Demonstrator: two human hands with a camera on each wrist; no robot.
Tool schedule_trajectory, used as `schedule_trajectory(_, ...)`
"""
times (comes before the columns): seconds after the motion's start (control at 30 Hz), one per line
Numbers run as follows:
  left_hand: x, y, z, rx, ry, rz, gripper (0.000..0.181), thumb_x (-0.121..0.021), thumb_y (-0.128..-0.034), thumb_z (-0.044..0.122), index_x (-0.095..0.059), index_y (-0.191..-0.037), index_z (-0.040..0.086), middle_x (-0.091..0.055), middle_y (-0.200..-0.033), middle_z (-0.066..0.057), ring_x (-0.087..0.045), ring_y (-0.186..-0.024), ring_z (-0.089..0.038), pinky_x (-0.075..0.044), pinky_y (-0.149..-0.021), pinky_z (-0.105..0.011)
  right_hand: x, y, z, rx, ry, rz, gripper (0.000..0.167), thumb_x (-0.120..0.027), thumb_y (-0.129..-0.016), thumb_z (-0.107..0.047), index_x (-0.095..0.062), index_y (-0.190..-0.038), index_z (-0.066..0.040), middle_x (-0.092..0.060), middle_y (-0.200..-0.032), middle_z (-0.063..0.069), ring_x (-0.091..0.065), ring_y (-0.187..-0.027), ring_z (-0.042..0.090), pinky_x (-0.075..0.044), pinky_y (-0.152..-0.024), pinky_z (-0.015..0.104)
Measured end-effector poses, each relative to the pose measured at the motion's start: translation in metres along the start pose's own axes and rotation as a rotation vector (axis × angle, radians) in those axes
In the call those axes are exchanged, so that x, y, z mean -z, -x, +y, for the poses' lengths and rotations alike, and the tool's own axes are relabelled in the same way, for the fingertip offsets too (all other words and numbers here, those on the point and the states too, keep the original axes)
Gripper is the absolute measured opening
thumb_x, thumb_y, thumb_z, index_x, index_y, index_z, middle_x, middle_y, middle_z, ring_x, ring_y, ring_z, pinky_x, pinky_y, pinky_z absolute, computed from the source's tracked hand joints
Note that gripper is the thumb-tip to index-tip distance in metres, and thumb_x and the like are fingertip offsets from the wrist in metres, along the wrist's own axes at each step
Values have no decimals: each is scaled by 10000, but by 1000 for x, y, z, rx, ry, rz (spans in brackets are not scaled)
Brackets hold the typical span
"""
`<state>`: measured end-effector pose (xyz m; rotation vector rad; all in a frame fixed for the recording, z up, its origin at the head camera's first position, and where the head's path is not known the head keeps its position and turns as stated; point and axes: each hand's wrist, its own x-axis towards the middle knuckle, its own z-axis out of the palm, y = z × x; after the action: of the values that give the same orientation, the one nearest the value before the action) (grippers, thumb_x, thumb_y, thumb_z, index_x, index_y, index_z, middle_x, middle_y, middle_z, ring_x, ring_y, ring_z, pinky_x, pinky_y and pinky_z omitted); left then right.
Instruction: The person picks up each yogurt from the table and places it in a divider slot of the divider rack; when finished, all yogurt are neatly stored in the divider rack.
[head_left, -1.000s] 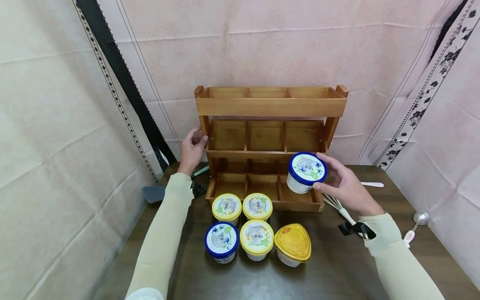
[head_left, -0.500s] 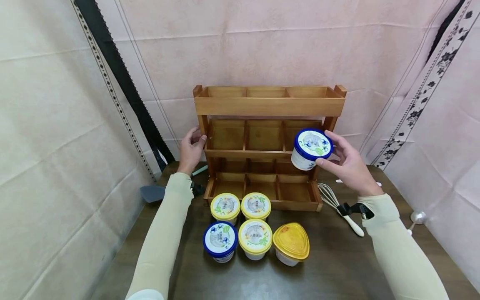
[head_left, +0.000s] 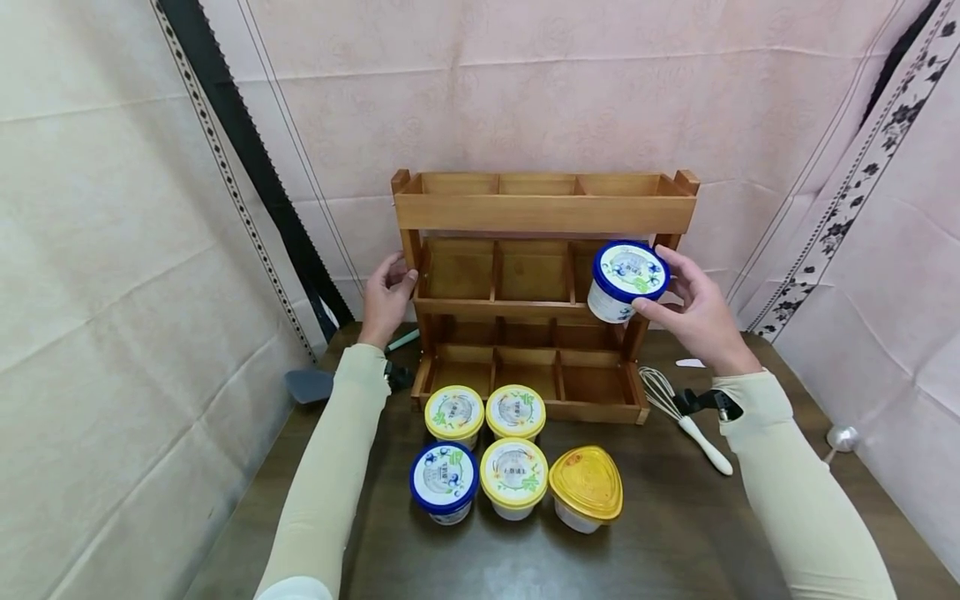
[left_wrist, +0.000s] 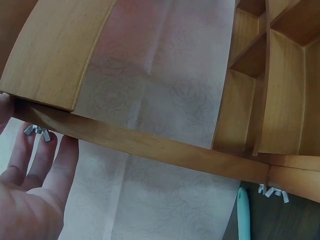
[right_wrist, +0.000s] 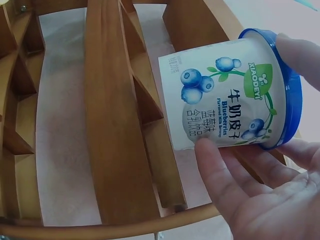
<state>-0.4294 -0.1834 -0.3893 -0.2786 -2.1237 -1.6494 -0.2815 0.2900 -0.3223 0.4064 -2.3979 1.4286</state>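
The right hand (head_left: 703,318) grips a round, white, blue-lidded tub (right_wrist: 225,97) labelled "XIAODEYI" and "Blueberries"; the left hand (head_left: 386,302) grasps the tiered brown wooden rack (head_left: 543,214) at nine o'clock.

- The left arm (head_left: 322,500), in a pale long sleeve, stretches forward from the bottom edge of the head view, tilting slightly inward.
- The left wrist (head_left: 371,340) shows bare beyond the cuff.
- The left hand (head_left: 387,298) points upward in a grip, thumb set against the fingers; the left wrist view shows three fingers (left_wrist: 65,162) lying side by side and part of the palm, the thumb cut by the edge.
- The right arm (head_left: 806,500), in a matching sleeve, slants inward from the lower right.
- The right hand (head_left: 697,321) grips too, its fingers bent and spread, thumb on the near side.
- Both hands are well apart.
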Motion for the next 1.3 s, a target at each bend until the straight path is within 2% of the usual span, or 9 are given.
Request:
schedule_trajectory(0.2,-1,-2,2,-17,-11,9,481,-676,-1053,354,-585,-1507,221,-675,-1301,-121,-624,-1191,-241,-536,-1066,-455,-7,16,8,53,-5,-48,785,-784,-970,-176,-382,-1643,-225,-509,-1558,111,-587,-1296,86,-536,-942,120)
schedule_trajectory(0.3,-1,-2,2,-6,-12,5,485,-676,-1052,359,-582,-1510,230,-671,-1314,-115,-620,-1202,-242,-534,-1075,-458,-11,25,19,31,-8,-83,776,-787,-966,-171,-395,-1634,-228,-538,-1523,90,-597,-1227,8,-536,-938,120)
schedule_trajectory(0.47,-1,-2,2,6,-3,-10,512,-679,-1042,393,-573,-1521,246,-665,-1343,-113,-613,-1230,-253,-524,-1102,-468,-18,36,44,-7,-35,-127,766,-800,-953,-151,-422,-1615,-227,-565,-1489,100,-621,-1188,-14,-539,-939,133)
schedule_trajectory(0.57,0,-1,1,10,5,-13,521,-679,-1037,406,-571,-1524,255,-660,-1354,-113,-609,-1243,-258,-519,-1112,-472,-21,39,62,-14,-51,-170,773,-803,-950,-151,-415,-1617,-200,-557,-1502,144,-638,-1192,19,-547,-944,152)
schedule_trajectory(0.67,0,0,1,15,7,-7,512,-675,-1041,398,-571,-1523,259,-654,-1362,-115,-604,-1249,-258,-515,-1116,-469,-28,41,82,-28,-57,-205,791,-819,-942,-175,-410,-1620,-183,-546,-1532,158,-652,-1249,136,-564,-975,213)
schedule_trajectory(0.8,-1,2,3,22,16,5,495,-670,-1049,369,-575,-1519,247,-647,-1358,-120,-597,-1243,-257,-509,-1121,-463,-40,41,110,-70,-30,-204,834,-857,-916,-240,-412,-1618,-185,-529,-1559,157,-603,-1353,353,-580,-1050,449)
schedule_trajectory(0.87,-2,3,4,28,25,6,494,-667,-1051,364,-572,-1521,245,-643,-1366,-125,-593,-1247,-258,-506,-1126,-459,-46,40,122,-101,-17,-193,866,-875,-899,-274,-405,-1619,-174,-528,-1557,170,-580,-1369,412,-559,-1061,542)
schedule_trajectory(1.07,-3,4,4,47,42,1,490,-663,-1057,349,-570,-1522,226,-636,-1388,-130,-588,-1261,-255,-502,-1132,-449,-59,36,146,-201,45,-179,956,-893,-863,-408,-376,-1621,-142,-518,-1549,207,-580,-1356,446,-561,-1049,560)
schedule_trajectory(1.3,-3,3,2,39,65,19,462,-672,-1057,317,-597,-1493,183,-643,-1382,-146,-596,-1256,-251,-514,-1106,-423,-66,36,149,-276,158,-231,1006,-884,-830,-531,-379,-1594,-115,-519,-1547,239,-533,-1399,479,-496,-1103,637)
